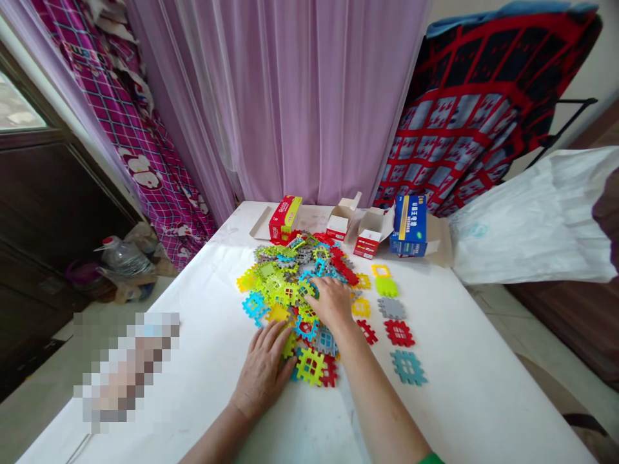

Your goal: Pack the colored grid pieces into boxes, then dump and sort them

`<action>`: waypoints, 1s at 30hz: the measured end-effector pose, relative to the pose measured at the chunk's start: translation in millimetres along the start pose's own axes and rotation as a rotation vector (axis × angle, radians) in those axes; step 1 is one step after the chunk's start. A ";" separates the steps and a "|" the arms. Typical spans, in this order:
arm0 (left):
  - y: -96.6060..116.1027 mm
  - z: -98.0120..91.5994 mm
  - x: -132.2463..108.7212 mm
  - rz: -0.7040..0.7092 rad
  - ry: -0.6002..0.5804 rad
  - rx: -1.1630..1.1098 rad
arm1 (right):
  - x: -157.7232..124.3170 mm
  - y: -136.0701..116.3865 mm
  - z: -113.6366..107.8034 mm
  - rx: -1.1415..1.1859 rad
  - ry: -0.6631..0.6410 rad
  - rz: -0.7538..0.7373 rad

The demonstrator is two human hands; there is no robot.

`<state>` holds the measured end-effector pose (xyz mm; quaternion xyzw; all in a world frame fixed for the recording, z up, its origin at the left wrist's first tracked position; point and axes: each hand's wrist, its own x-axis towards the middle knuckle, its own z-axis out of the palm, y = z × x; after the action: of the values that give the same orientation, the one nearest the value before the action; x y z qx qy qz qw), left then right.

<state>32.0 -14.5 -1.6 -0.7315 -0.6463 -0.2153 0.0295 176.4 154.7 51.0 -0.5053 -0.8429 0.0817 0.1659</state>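
Observation:
A heap of plastic interlocking building pieces (pixel 271 287), notched along their edges, lies mid-table in lime, yellow, blue, red and grey. Some pieces have window-like openings. My left hand (pixel 264 364) rests at the heap's near-left edge, fingers stretched out and touching pieces. Close to its thumb is a lime window piece (pixel 310 367) overlapping a red piece (pixel 329 372). Over the heap's right part, my right hand (pixel 333 301) lies palm down, thumb apart from its fingers. I see nothing gripped in it, though its palm side is hidden.
To the right, single pieces lie in a column, including a grey piece (pixel 391 308), a red piece (pixel 399 333) and a teal piece (pixel 409 367). Behind the heap stand a red-and-yellow box (pixel 285 218), opened small boxes (pixel 367 241) and a blue box (pixel 409 225). A pixelated patch covers the table's left edge.

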 end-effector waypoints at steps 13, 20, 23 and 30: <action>-1.4 1.2 0.6 0.006 0.002 0.012 | -0.1 -5.9 1.8 0.040 -0.034 0.051; -1.6 2.0 -0.4 0.007 -0.005 0.016 | -1.8 -7.4 3.6 0.046 -0.061 0.052; -0.8 1.4 -1.1 -0.001 0.005 0.021 | -0.4 -7.6 4.6 0.116 -0.052 0.107; -2.6 2.0 -1.2 0.011 0.021 0.029 | -2.3 20.1 -15.7 0.426 0.064 0.118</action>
<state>29.9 -14.6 -4.5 -0.7322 -0.6450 -0.2134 0.0483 199.7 161.8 59.0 -0.5095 -0.7699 0.2515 0.2906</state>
